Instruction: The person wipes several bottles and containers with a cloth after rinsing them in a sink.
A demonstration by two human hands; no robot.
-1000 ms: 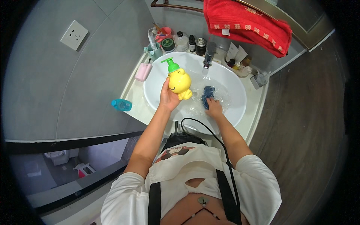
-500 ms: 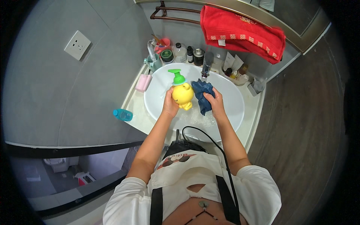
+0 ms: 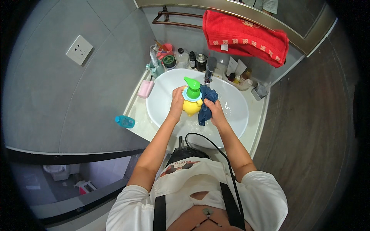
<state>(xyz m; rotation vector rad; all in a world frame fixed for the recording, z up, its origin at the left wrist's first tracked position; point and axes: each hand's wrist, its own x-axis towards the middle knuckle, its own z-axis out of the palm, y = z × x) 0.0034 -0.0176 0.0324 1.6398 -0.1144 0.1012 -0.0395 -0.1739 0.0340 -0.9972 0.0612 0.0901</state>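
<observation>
bottle [image 3: 192,107]: likely slippery; best kept over sink [image 3: 161,92]
left hand [image 3: 177,103]: curled around its side
right hand [image 3: 216,110]: gripping bunched cloth [image 3: 208,93]
cloth: best pressed flat

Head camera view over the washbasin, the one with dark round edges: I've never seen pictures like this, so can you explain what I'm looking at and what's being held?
There's no machine at work here, just a person's bare hands. A wide fisheye camera worn on the head looks down, so straight edges bend and the forearms come in from below. The left hand holds a yellow pump bottle with a green top. The right hand grips a dark blue cloth at the bottle's right side. Both are over a white basin. On the pale counter around it are a pink container, a teal bottle and, behind, small jars and bottles.
</observation>
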